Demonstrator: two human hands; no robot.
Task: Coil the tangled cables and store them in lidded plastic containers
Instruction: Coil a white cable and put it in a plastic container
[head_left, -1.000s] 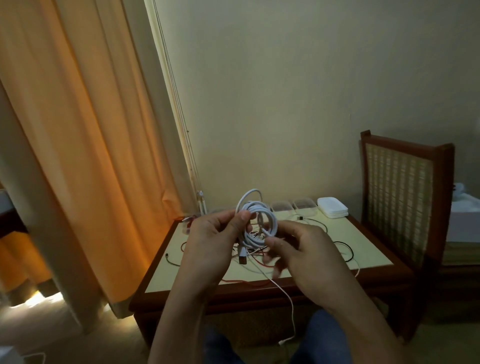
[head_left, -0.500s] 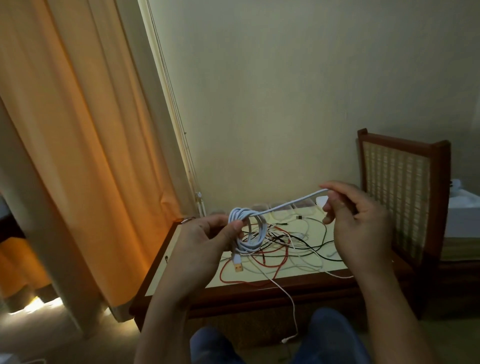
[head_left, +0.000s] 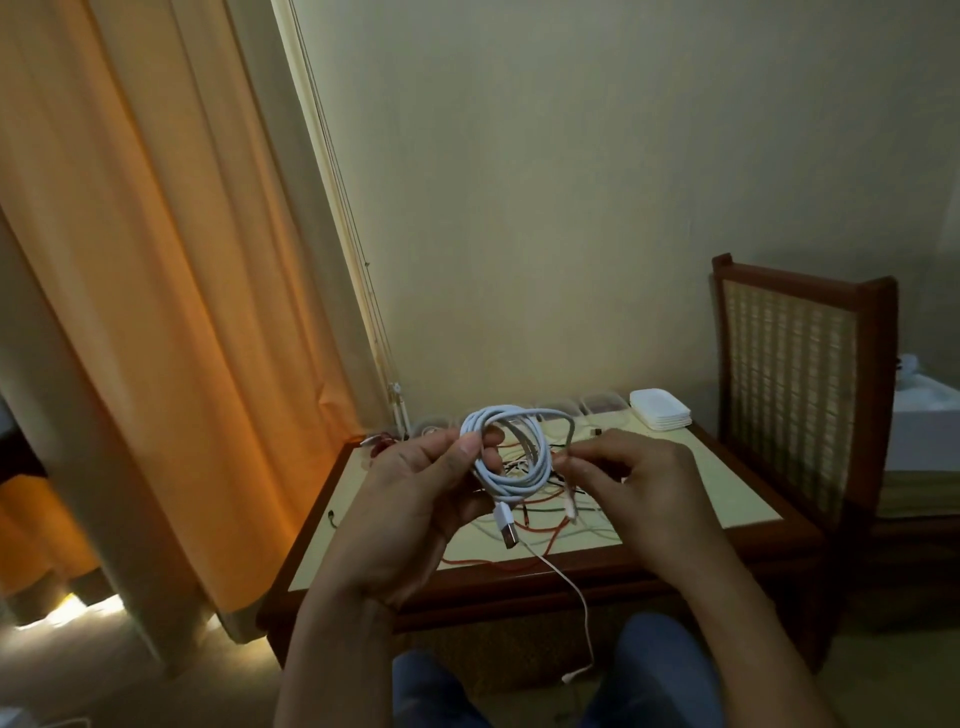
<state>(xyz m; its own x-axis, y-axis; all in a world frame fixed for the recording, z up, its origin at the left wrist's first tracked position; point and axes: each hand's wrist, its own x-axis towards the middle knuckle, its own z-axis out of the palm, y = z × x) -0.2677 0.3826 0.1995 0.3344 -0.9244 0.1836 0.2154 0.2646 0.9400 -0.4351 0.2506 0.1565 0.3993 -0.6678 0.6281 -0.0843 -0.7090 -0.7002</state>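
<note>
My left hand (head_left: 415, 488) pinches a coil of white USB cable (head_left: 511, 449) between thumb and fingers, above the table. Its USB plug (head_left: 506, 525) hangs below the coil. My right hand (head_left: 636, 480) pinches the cable's free end just right of the coil, the small connector (head_left: 571, 506) dangling under my fingers. Beneath both hands lies a tangle of red, black and white cables (head_left: 540, 512) on the table. Clear plastic containers (head_left: 602, 402) and a stack of white lids (head_left: 661, 409) stand at the table's far edge.
The low wooden table (head_left: 727, 493) has a pale top and dark rim. A thin white cable (head_left: 579, 608) hangs over its front edge toward my knees. An orange curtain (head_left: 156, 312) hangs on the left; a wooden cane-backed chair (head_left: 795, 395) stands on the right.
My right hand came back in from the far right, bringing the stretched cable end round to the coil. The coil in my left hand has gained a loop.
</note>
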